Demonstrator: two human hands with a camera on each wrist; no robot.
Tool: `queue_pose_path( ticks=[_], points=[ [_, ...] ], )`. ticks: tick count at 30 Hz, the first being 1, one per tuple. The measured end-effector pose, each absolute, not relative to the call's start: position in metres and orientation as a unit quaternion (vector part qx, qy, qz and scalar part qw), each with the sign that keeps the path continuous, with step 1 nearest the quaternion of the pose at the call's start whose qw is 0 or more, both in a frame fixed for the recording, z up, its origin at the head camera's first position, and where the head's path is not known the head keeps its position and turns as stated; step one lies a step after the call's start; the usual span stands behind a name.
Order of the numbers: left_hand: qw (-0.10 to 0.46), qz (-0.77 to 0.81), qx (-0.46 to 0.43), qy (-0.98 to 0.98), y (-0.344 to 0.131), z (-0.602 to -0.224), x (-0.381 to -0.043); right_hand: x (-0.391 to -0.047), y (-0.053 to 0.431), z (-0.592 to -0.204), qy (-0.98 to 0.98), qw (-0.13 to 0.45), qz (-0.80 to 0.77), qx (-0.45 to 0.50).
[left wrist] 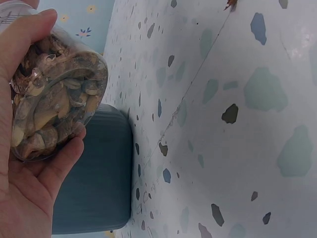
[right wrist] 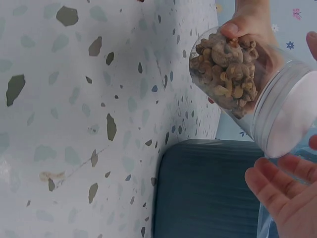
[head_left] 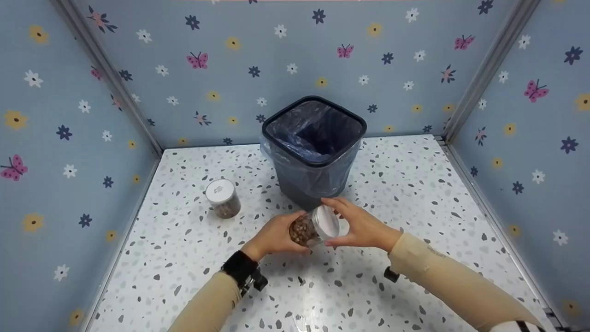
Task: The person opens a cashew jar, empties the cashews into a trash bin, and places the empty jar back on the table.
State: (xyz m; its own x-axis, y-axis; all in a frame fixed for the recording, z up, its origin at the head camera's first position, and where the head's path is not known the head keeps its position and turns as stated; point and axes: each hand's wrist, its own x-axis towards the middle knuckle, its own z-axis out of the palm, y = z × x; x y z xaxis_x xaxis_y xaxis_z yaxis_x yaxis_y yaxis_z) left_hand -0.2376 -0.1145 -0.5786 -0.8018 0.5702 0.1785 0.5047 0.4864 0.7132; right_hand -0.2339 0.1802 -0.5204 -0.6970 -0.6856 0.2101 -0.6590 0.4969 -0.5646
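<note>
My left hand (head_left: pixel 279 234) grips a clear plastic jar (head_left: pixel 304 230) of brown, wrinkled dried pieces. Tilted sideways, the jar has its white lid (head_left: pixel 328 222) toward the right. Around that lid my right hand (head_left: pixel 364 227) is spread, thumb and fingers apart, fingertips close to the rim. The right wrist view shows the contents (right wrist: pixel 230 69) gathered toward the jar's base and the fingers (right wrist: pixel 270 186) beside the lid's edge. Through the base in the left wrist view, pale and brown pieces (left wrist: pixel 59 104) press against the plastic. A second white-lidded jar (head_left: pixel 224 199) stands upright to the left.
Just beyond the hands stands a dark bin (head_left: pixel 299 193) lined with a translucent bluish bag (head_left: pixel 288 138). Flower-patterned panels (head_left: pixel 286 69) enclose the back and both sides of the speckled white table (head_left: pixel 184 258). A small brown bit (left wrist: pixel 231 4) lies on the tabletop.
</note>
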Motion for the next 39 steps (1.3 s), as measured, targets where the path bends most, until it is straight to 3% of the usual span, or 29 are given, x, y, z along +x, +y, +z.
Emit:
queue_pose_path(
  ticks=[8,18,39],
  points=[
    [0.018,0.382,0.313,0.869,-0.115,-0.577,-0.237,-0.232,0.172,-0.519,0.866,0.051,-0.393,-0.304],
    [0.004,0.367,0.309,0.877,-0.114,-0.575,-0.237,-0.232,0.164,-0.508,0.863,0.15,-0.456,-0.16],
    [0.009,0.371,0.316,0.873,-0.112,-0.575,-0.236,-0.23,0.159,-0.507,0.867,0.141,-0.458,-0.134]
  ],
)
